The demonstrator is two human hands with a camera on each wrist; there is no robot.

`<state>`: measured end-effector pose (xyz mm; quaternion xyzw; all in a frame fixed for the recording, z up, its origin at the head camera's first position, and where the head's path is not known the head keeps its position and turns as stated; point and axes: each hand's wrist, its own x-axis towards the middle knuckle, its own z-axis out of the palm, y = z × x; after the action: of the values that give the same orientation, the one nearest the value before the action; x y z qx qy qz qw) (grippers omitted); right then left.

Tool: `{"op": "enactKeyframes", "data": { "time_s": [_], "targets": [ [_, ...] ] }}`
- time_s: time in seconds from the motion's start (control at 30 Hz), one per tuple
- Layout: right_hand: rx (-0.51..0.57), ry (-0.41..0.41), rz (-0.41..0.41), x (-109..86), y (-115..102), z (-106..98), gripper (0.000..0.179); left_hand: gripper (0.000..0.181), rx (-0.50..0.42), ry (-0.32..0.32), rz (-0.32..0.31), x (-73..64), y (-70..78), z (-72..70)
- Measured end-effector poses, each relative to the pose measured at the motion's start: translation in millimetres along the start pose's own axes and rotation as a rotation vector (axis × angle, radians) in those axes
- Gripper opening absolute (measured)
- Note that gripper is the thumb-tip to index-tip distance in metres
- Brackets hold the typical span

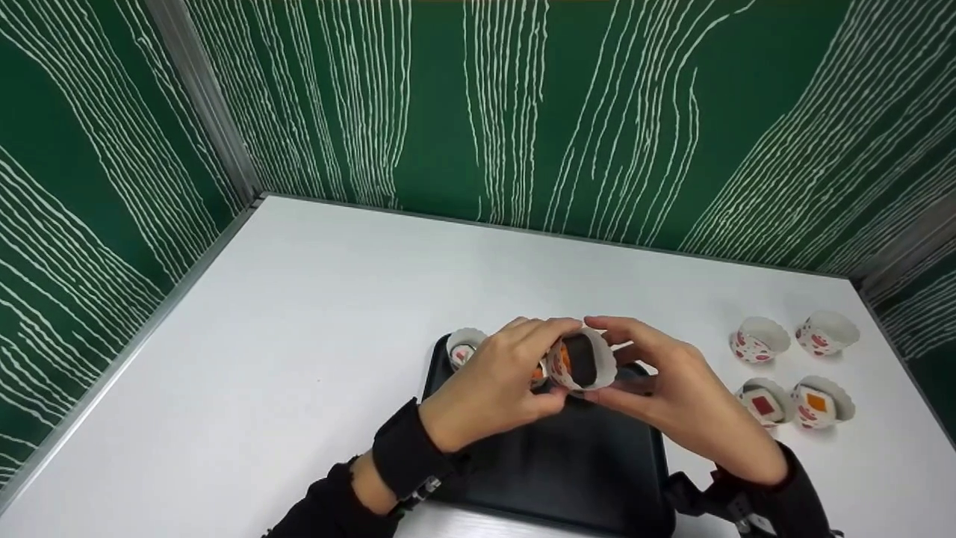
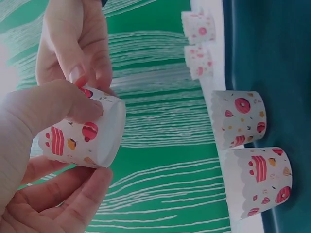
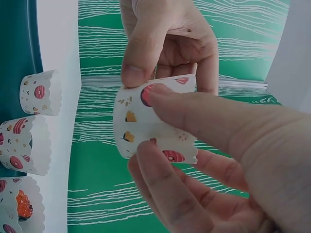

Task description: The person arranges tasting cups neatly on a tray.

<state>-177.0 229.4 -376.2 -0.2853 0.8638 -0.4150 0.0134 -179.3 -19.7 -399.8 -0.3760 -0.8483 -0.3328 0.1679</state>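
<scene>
Over the black tray (image 1: 567,463), both hands hold one white paper baking cup (image 1: 603,365) with a scalloped rim and printed cakes and sweets. My left hand (image 1: 493,381) grips it from the left, thumb and fingers on opposite sides of its wall. From the right, my right hand (image 1: 676,388) pinches the same cup with its thumb and fingers. Tipped toward the head camera, the cup shows a dark piece with orange at its edge inside. On the tray stands another cup (image 1: 467,338) with a small white-and-pink piece; one behind the left hand is mostly hidden.
Several more printed cups stand on the white table at the right. The front ones hold a red-topped piece (image 1: 762,405) and an orange-topped piece (image 1: 816,403). In the right wrist view, an orange roe-like piece (image 3: 24,206) sits in a tray cup. Green panels (image 1: 441,112) bound the table.
</scene>
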Motion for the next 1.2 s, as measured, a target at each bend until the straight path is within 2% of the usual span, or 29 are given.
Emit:
{"op": "enactKeyframes", "data": {
  "time_s": [0.37,0.73,1.0,1.2],
  "targets": [
    [-0.012,0.005,-0.017,0.7,-0.5,-2.9,0.062,0.072,-0.014,-0.018,-0.018,-0.1,-0.4,-0.5],
    [0.012,0.039,-0.045,1.0,-2.6,-1.9,0.037,0.074,-0.045,-0.006,-0.014,0.5,-1.2,2.4],
    [-0.038,0.088,-0.092,1.5,-1.3,2.5,0.026,0.064,-0.033,-0.009,0.026,-1.6,-1.8,3.0],
    [-0.051,0.107,-0.125,3.0,0.9,5.2,0.024,0.054,-0.05,0.001,0.019,-1.0,-1.5,4.4]
  ]
}}
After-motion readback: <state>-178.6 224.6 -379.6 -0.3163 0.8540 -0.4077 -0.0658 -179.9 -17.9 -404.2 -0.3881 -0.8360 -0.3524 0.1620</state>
